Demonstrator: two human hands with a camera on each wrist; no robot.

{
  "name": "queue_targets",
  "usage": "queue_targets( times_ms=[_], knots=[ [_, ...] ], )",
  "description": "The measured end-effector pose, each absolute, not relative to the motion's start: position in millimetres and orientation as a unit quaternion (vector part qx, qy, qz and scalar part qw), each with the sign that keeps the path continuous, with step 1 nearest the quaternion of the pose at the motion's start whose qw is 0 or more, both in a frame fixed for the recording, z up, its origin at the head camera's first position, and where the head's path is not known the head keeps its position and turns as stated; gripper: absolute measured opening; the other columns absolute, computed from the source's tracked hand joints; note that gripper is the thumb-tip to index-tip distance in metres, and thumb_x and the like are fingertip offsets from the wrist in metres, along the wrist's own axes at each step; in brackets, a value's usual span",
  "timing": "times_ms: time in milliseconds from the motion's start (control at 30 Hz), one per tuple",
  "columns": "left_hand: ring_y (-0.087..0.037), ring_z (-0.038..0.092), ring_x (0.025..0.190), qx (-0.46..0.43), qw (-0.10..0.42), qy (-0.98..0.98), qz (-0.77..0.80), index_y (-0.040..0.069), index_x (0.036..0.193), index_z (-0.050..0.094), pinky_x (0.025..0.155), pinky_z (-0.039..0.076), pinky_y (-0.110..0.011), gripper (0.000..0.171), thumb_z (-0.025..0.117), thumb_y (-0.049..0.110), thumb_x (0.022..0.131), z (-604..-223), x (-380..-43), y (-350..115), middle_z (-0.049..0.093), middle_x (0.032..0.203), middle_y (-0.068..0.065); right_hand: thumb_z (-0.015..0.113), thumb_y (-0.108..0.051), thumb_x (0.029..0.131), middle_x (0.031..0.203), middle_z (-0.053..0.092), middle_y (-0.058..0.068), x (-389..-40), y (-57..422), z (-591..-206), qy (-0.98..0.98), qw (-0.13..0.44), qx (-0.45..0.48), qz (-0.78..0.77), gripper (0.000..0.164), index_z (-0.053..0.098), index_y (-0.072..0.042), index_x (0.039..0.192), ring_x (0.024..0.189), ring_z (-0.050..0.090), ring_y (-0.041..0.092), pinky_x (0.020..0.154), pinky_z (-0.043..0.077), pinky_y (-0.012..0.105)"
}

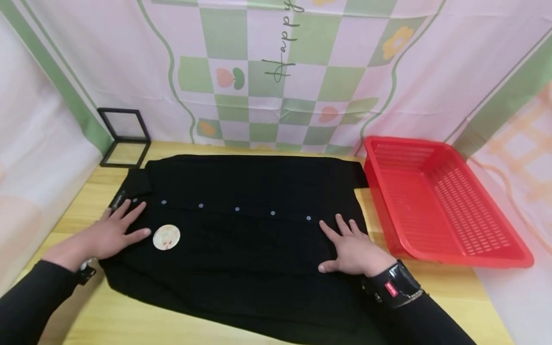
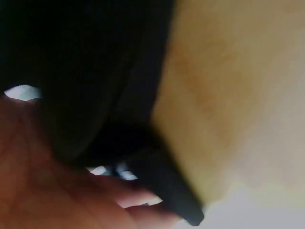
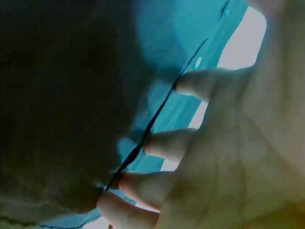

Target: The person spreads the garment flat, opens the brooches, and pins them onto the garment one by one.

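A black buttoned shirt (image 1: 241, 249) lies spread flat, its row of small buttons (image 1: 236, 209) running left to right and its collar (image 1: 139, 182) at the left end. On its lower half sits a round pale disc (image 1: 166, 237) with a printed picture. My left hand (image 1: 108, 235) rests on the collar end, fingers spread; in the left wrist view its palm (image 2: 28, 181) is close beside the dark cloth. At the opposite end, my right hand (image 1: 353, 249) lies with spread fingers on the shirt; the right wrist view shows fingertips (image 3: 159, 143) touching the fabric.
A red perforated basket (image 1: 465, 261) stands on the right, against the shirt's short edge. In the back left corner is a black-edged clear folding frame (image 1: 125, 140). The wooden table (image 1: 108, 316) is bordered by a patterned curtain (image 1: 267, 110).
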State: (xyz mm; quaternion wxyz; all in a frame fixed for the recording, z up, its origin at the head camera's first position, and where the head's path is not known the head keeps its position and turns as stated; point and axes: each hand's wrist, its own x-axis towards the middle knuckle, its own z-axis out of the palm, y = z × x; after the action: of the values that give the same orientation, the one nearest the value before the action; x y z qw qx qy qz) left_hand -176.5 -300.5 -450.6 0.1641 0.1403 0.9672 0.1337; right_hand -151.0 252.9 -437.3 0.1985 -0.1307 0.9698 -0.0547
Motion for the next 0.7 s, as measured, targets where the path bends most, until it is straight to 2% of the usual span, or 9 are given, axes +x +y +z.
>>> queue_targets(
  times_ms=[100,500,600,700],
  knots=[
    [-0.075,0.004,0.127,0.127,0.157,0.972,0.117,0.000,0.157,0.021,0.093,0.016,-0.083,0.085,0.043,0.060,0.101,-458,-172,-302,0.006,0.152,-0.044,0.073,-0.069,0.075,0.159,0.008,0.032,-153,254,-439,0.968,0.208,-0.132,-0.055,0.110,0.026,-0.018,0.160,0.136,0.014,0.064,0.108,0.023,0.068],
    [-0.072,-0.005,0.131,0.097,0.153,0.979,0.096,0.010,0.160,0.012,0.097,0.007,-0.080,0.090,0.038,0.069,0.097,-470,-170,-296,-0.004,0.157,-0.036,0.075,-0.067,0.075,0.161,0.004,0.030,-157,258,-447,0.967,0.211,-0.120,-0.077,0.110,0.024,-0.019,0.160,0.139,0.007,0.061,0.109,0.016,0.069],
    [-0.072,-0.003,0.130,0.098,0.154,0.979,0.092,0.009,0.160,0.015,0.097,0.008,-0.080,0.091,0.038,0.070,0.096,-470,-172,-295,-0.002,0.156,-0.037,0.076,-0.066,0.075,0.161,0.004,0.029,-157,259,-447,0.967,0.213,-0.115,-0.084,0.109,0.025,-0.020,0.160,0.140,0.006,0.060,0.109,0.016,0.069],
    [-0.072,0.002,0.130,0.102,0.154,0.978,0.093,0.004,0.157,0.022,0.097,0.010,-0.081,0.089,0.038,0.068,0.098,-465,-175,-293,0.004,0.154,-0.040,0.075,-0.062,0.078,0.159,0.010,0.032,-157,259,-445,0.968,0.201,-0.120,-0.087,0.103,0.030,-0.016,0.158,0.138,0.012,0.061,0.108,0.020,0.069]
  ],
)
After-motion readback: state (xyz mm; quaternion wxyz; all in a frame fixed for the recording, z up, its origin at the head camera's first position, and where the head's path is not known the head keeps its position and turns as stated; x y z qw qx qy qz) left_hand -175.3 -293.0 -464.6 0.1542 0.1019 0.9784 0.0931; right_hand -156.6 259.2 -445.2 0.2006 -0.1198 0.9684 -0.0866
